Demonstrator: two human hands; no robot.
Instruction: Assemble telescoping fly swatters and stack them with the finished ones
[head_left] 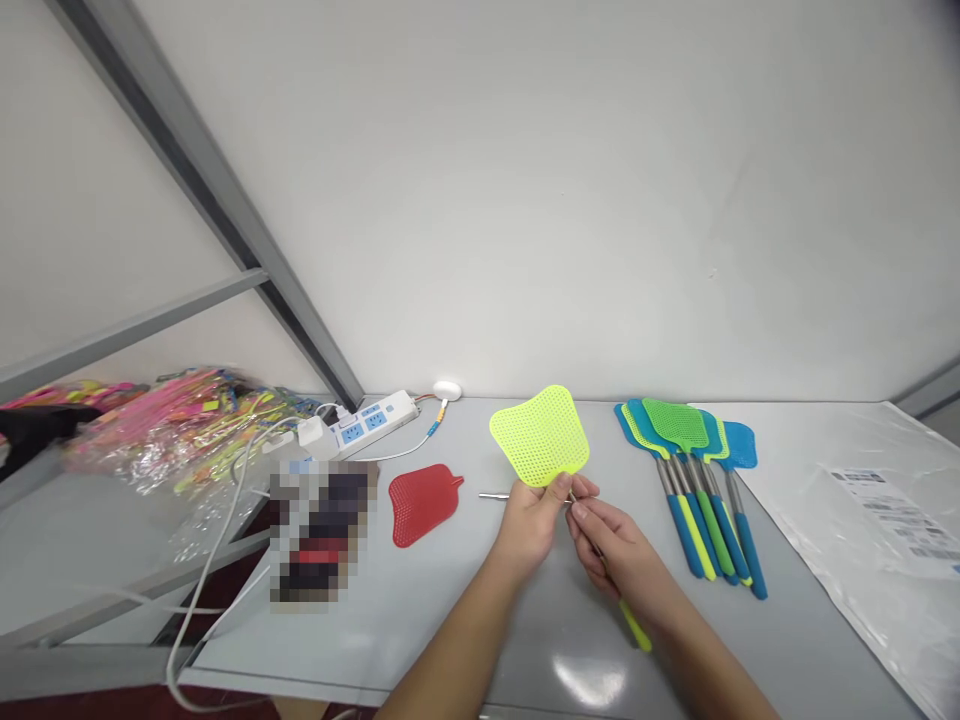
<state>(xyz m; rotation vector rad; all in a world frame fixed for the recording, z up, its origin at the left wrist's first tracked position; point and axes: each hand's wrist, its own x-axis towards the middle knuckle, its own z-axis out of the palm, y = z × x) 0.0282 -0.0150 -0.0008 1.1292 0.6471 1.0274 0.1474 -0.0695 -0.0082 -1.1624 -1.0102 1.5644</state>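
My left hand [536, 520] pinches the base of a yellow-green fly swatter head [544, 435], a perforated plastic paddle held above the table. Close beside it, my right hand [611, 540] is closed around a thin metal rod whose yellow-green grip [636, 628] sticks out below the palm. The fingers of both hands meet where rod and paddle come together, so the joint is mostly hidden. Left of my hands lies a loose red swatter head [426, 505]. A metal rod [493, 496] lies on the table, its right part behind my left hand.
Several blue, green and yellow swatters [694, 480] lie in a pile at right, beside a white plastic bag [885, 510] with a label. At left are a power strip [375, 422], a small white device [447, 390], cables, a metal frame, and plastic-wrapped colourful goods [195, 430].
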